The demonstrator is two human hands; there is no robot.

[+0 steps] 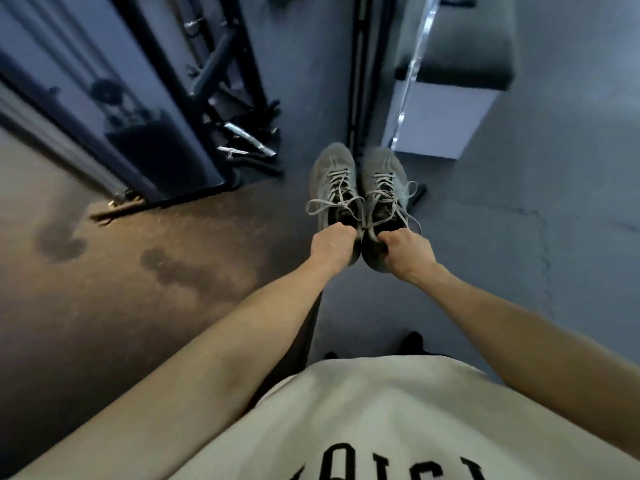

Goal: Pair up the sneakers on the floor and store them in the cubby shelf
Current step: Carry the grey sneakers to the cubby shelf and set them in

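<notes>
Two grey sneakers with pale loose laces are held side by side in the air in front of me, toes pointing away. My left hand (pixel 331 244) grips the heel of the left sneaker (pixel 333 183). My right hand (pixel 406 252) grips the heel of the right sneaker (pixel 382 183). The two shoes touch along their inner sides. Their heels are hidden by my fingers. No cubby shelf is recognisable in view.
A white box with a dark padded top (pixel 450 98) stands ahead on the right. A black metal rack with chrome handles (pixel 239 133) and a mirrored panel (pixel 104 98) are on the left. The grey mat floor (pixel 519 254) meets a brown floor (pixel 138 289).
</notes>
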